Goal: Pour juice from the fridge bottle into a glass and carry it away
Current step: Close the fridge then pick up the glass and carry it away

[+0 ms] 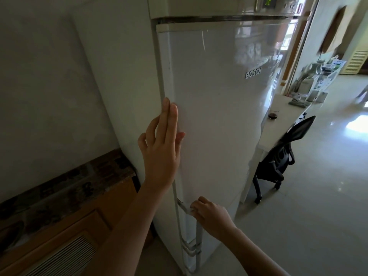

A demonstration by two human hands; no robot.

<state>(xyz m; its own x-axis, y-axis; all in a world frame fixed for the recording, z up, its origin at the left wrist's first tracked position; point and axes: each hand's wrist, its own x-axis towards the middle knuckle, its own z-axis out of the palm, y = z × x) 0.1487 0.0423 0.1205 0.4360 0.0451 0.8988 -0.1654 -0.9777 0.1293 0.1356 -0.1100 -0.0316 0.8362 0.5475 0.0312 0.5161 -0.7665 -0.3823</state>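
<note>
Hands [211,218] on shut fridge [215,116]; chair [282,156] beside.

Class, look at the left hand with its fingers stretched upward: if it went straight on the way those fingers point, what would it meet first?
The left hand lies flat at the fridge door edge, fingers pointing up along it. Sliding on, it would probably just follow the door's left edge towards the dark seam at its top; depth is unclear.

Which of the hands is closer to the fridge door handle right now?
Right. The right hand is curled on the handle at the fridge door's lower edge; the left hand lies flat against the door edge, well above it.
</note>
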